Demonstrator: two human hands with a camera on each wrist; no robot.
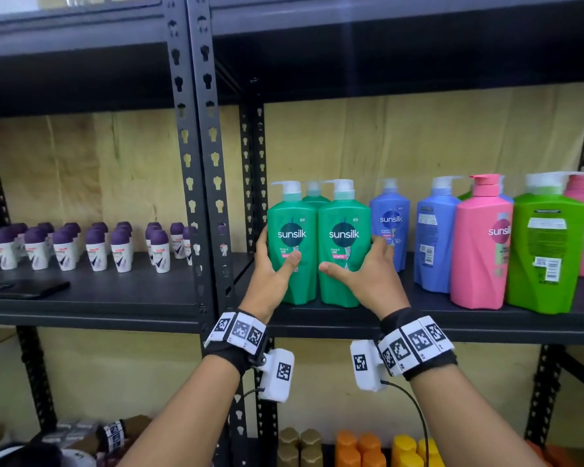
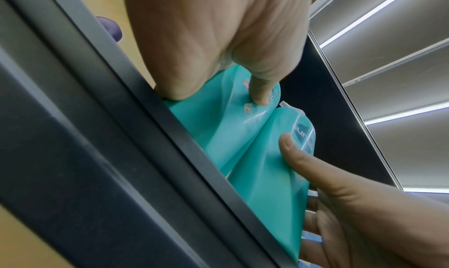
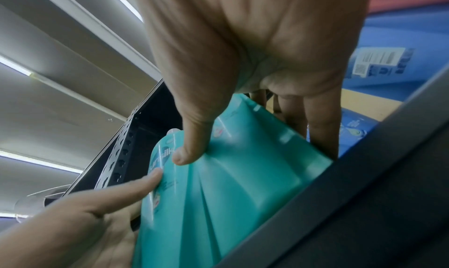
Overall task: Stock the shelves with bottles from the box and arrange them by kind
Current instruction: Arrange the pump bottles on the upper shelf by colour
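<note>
Both hands (image 1: 321, 274) — around green bottles (image 1: 317, 244)

We count three teal bottles (image 1: 292, 251) on the shelf (image 1: 418, 318), two in front and one behind, two blue bottles (image 1: 390, 224), two pink ones (image 1: 479, 251) and one green (image 1: 543, 251). Further bottles behind those are too hidden to count. Purple-capped roll-ons (image 1: 96, 251) stand in about eight columns; we cannot tell their full number.
</note>
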